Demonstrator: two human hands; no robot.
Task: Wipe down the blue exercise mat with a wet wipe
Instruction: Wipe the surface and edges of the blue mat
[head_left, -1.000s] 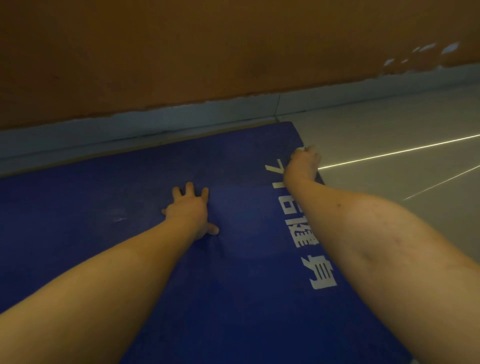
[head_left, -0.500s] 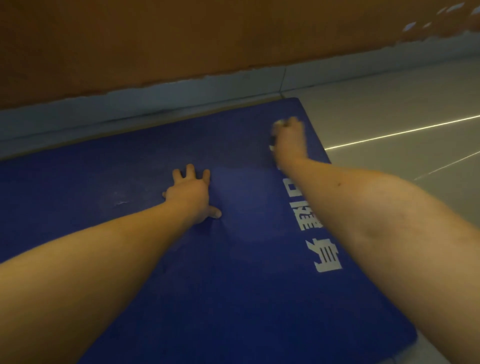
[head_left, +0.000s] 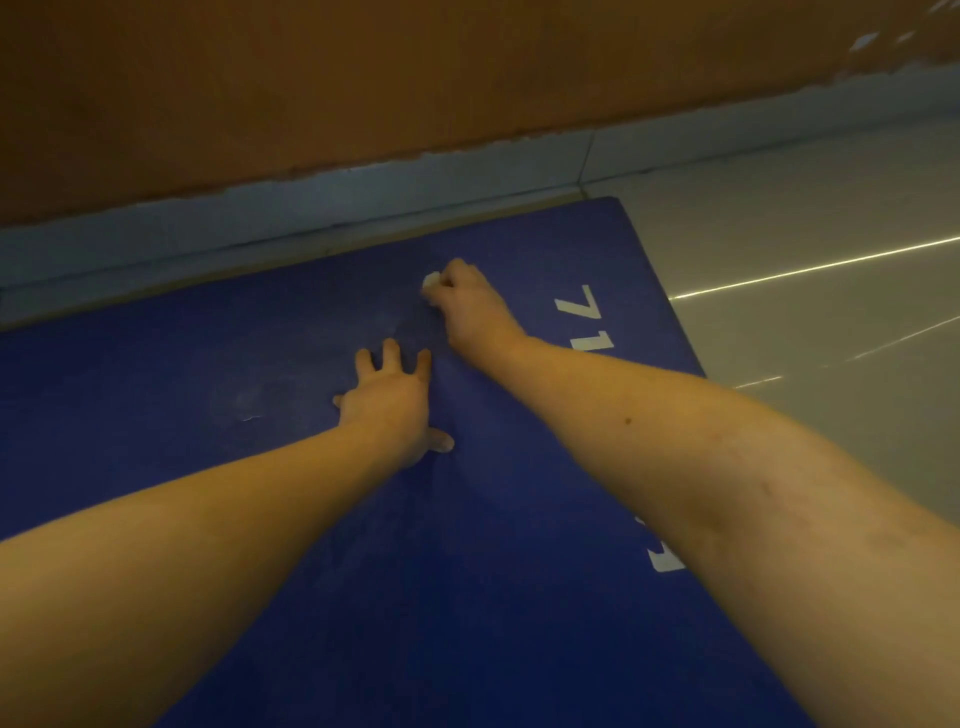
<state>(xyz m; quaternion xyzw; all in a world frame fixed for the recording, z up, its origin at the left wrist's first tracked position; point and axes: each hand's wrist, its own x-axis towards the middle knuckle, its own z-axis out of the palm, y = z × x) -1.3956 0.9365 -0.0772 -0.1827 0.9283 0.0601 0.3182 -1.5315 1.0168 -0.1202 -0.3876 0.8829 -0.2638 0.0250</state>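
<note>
The blue exercise mat lies flat on the floor and fills most of the view, with white characters printed along its right side. My left hand presses flat on the mat near its middle, fingers spread. Just beyond it, my right hand grips a small white wet wipe and holds it against the mat near the far edge. Only a corner of the wipe shows past the fingers.
A brown wall with a grey-blue skirting runs along the mat's far edge. Grey tiled floor with bright light streaks lies to the right of the mat. A pale scuff marks the mat left of my left hand.
My right hand has slid the wipe leftward along the far part of the mat, from the right edge toward the middle. My left hand stays planted.
</note>
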